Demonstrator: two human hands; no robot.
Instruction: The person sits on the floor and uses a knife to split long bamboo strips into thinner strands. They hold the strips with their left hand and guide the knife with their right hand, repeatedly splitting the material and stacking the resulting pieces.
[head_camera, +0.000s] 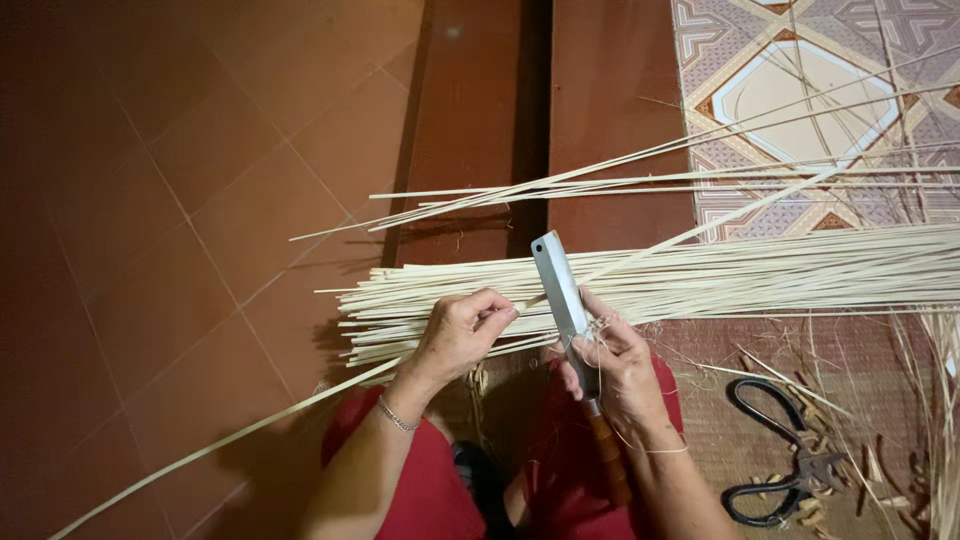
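Ideally, the left hand (455, 335) pinching the long pale bamboo strip (300, 405) feeds it steadily against the flat steel cleaver (560, 285) gripped by the right hand (615, 365).

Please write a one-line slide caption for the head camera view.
Left hand pinches a long bamboo strip while right hand holds a flat-bladed knife against it, above a bundle of strips.

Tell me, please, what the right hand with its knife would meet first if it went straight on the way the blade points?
Most likely the bundle of pale bamboo strips: the right hand aims the knife up-left across it, the blade already overlapping the strips. Depth is unclear.
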